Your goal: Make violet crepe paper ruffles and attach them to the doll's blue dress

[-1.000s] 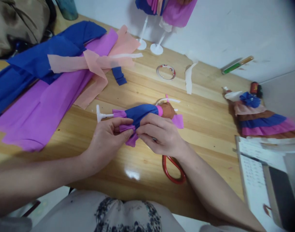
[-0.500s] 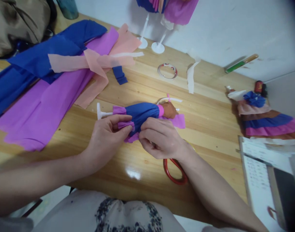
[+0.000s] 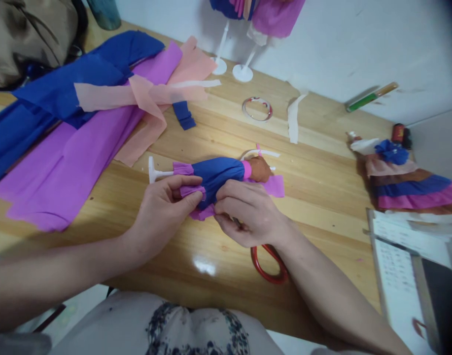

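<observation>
A small doll-sized dress (image 3: 218,173) lies sideways on the wooden table, with a blue skirt, a pink waistband and a brown top. It is on a white stand (image 3: 155,170) whose base points left. My left hand (image 3: 166,202) pinches the purple ruffled trim (image 3: 192,191) at the skirt's lower edge between thumb and fingers. Close on its right, my right hand (image 3: 248,212) has its fingers closed at the skirt's near edge, pinching the fabric there; the fingertips are partly hidden. Red-handled scissors (image 3: 268,268) lie partly under my right wrist.
Blue crepe paper (image 3: 100,59), purple crepe paper (image 3: 85,158) and peach strips (image 3: 148,106) spread over the left. A tape roll (image 3: 257,109) and a white strip (image 3: 293,118) lie beyond the dress. Another layered dress (image 3: 414,182) and a notebook (image 3: 396,256) sit at right.
My right hand has shifted very slightly down and to the right at the skirt's edge. My left hand keeps its pinch on the trim, and the dress stays in place.
</observation>
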Available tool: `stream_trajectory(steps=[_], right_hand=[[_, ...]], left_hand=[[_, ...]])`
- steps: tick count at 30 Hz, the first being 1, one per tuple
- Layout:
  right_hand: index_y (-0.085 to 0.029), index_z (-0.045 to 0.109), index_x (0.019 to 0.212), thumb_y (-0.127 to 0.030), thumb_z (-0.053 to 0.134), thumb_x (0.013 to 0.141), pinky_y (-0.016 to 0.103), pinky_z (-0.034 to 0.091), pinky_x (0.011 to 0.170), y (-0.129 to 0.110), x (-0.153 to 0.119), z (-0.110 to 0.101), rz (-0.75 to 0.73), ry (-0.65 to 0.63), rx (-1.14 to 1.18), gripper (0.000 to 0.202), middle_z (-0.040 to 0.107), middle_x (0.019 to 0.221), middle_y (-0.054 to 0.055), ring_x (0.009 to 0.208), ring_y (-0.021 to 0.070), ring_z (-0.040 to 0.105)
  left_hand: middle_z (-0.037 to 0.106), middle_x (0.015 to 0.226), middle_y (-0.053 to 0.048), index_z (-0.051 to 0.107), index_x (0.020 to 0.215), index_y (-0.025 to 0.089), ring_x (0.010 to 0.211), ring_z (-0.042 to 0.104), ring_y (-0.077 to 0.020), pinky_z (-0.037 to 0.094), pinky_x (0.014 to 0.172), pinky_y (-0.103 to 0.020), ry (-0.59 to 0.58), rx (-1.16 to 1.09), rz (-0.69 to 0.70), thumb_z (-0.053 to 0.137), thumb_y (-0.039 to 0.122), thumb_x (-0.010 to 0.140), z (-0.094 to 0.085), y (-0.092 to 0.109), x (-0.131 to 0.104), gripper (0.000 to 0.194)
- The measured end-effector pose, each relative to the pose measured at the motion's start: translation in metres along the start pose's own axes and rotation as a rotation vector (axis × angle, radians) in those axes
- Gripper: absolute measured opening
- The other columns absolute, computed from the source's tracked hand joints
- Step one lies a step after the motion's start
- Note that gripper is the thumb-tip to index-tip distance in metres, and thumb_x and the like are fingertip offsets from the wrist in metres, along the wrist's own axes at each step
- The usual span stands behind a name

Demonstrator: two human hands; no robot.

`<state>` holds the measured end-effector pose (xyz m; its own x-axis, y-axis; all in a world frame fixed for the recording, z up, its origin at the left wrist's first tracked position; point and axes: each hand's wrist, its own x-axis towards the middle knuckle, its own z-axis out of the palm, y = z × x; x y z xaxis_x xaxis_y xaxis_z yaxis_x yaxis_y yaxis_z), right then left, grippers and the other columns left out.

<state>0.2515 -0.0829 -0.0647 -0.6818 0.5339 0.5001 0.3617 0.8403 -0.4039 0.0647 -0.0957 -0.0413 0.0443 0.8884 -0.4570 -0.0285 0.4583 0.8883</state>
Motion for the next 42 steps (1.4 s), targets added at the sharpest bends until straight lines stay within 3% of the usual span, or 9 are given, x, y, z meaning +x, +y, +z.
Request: stream_trajectory(steps=[3, 7, 12, 21, 29, 34, 42], right_hand=[[-0.020, 0.055, 0.073, -0.015, 0.051, 0.087, 0.027, 0.041, 0.055, -0.001, 0.000, -0.002, 0.019, -0.002, 0.098, 0.015, 0.060, 0.074, 0.004, 0.064, 0.0147, 0.053], [-0.020, 0.051, 0.069, -0.021, 0.055, 0.093, 0.025, 0.039, 0.052, -0.004, -0.001, -0.002, 0.160, 0.071, 0.214, 0.024, 0.058, 0.066, 0.001, 0.058, 0.0125, 0.053], [-0.018, 0.061, 0.085, -0.015, 0.059, 0.091, 0.022, 0.035, 0.048, -0.008, 0.001, 0.001, 0.335, 0.102, 0.133, 0.007, 0.061, 0.067, -0.002, 0.051, 0.0085, 0.048], [-0.017, 0.066, 0.089, -0.012, 0.052, 0.092, 0.025, 0.045, 0.057, -0.005, 0.001, 0.001, 0.157, -0.025, -0.068, 0.015, 0.066, 0.084, 0.005, 0.070, 0.0146, 0.059], [-0.016, 0.067, 0.082, -0.008, 0.050, 0.093, 0.026, 0.045, 0.058, -0.004, 0.002, 0.003, 0.042, 0.017, -0.200, 0.022, 0.068, 0.081, 0.005, 0.069, 0.0149, 0.060], [-0.017, 0.067, 0.080, -0.010, 0.049, 0.093, 0.027, 0.045, 0.057, -0.005, 0.001, 0.003, 0.064, -0.001, -0.192, 0.023, 0.068, 0.081, 0.005, 0.067, 0.0144, 0.059], [-0.018, 0.066, 0.077, -0.014, 0.053, 0.093, 0.027, 0.044, 0.061, -0.010, 0.004, 0.006, 0.058, 0.018, -0.211, 0.021, 0.065, 0.078, 0.004, 0.071, 0.0151, 0.057]], left_hand=[[0.074, 0.078, -0.002, 0.075, 0.093, 0.015, 0.070, 0.066, -0.0140, 0.052, 0.066, -0.025, -0.016, -0.031, 0.000, 0.077, 0.027, 0.071, -0.002, -0.003, 0.000, 0.024], [0.074, 0.082, -0.002, 0.077, 0.088, 0.018, 0.076, 0.066, -0.0148, 0.051, 0.067, -0.025, -0.047, -0.141, -0.022, 0.074, 0.032, 0.077, -0.003, -0.005, -0.001, 0.018], [0.070, 0.078, -0.001, 0.079, 0.087, 0.020, 0.070, 0.060, -0.0129, 0.047, 0.063, -0.025, -0.044, -0.101, 0.008, 0.068, 0.032, 0.083, -0.004, -0.008, -0.003, 0.016], [0.070, 0.086, -0.001, 0.077, 0.096, 0.018, 0.080, 0.059, -0.0140, 0.046, 0.077, -0.028, -0.045, -0.183, 0.007, 0.067, 0.031, 0.084, -0.005, -0.012, -0.003, 0.020], [0.068, 0.105, -0.005, 0.065, 0.123, 0.020, 0.083, 0.059, -0.0151, 0.048, 0.073, -0.029, -0.071, -0.214, -0.082, 0.062, 0.036, 0.088, -0.007, -0.005, -0.007, 0.038], [0.067, 0.109, -0.006, 0.063, 0.126, 0.021, 0.091, 0.061, -0.0189, 0.051, 0.077, -0.033, -0.114, -0.218, -0.102, 0.062, 0.040, 0.088, -0.010, -0.006, -0.007, 0.042], [0.069, 0.108, -0.002, 0.067, 0.122, 0.029, 0.087, 0.062, -0.0171, 0.053, 0.071, -0.028, -0.156, -0.232, -0.105, 0.066, 0.048, 0.085, -0.015, -0.010, -0.006, 0.042]])
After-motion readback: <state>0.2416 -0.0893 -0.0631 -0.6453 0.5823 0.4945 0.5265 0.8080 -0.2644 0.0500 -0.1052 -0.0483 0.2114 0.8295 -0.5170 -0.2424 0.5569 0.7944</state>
